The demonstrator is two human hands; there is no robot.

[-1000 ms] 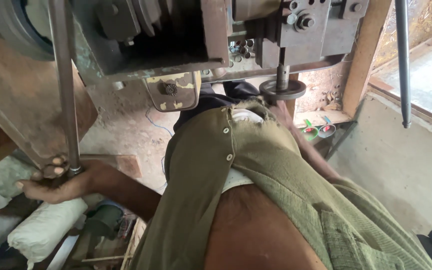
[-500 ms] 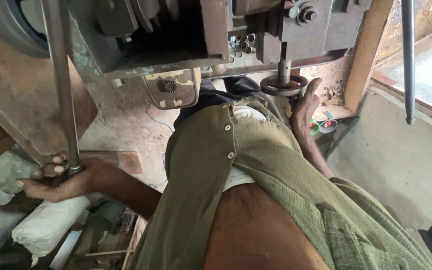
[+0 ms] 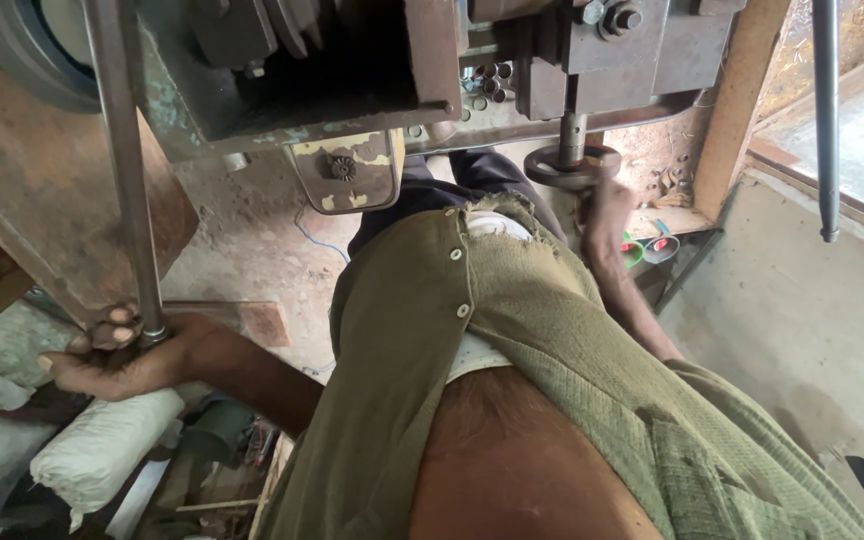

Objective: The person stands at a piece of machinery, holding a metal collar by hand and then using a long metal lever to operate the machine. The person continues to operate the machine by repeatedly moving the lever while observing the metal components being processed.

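Observation:
My left hand is wrapped around the lower end of a long steel lever rod that comes down from a heavy grey machine overhead. My right hand reaches up under the machine's right side and touches a dark round metal disc on a vertical spindle. What the right fingers hold, if anything, is hidden. My open green shirt fills the middle of the view.
White stuffed sacks and scrap lie at lower left. A rusty metal plate slopes at left. A second dark rod hangs at right by a concrete ledge. Small green and red objects sit on a shelf.
My right hand has risen from beside the shirt up to the disc under the spindle. My left hand stays on the lever rod. The view has shifted slightly.

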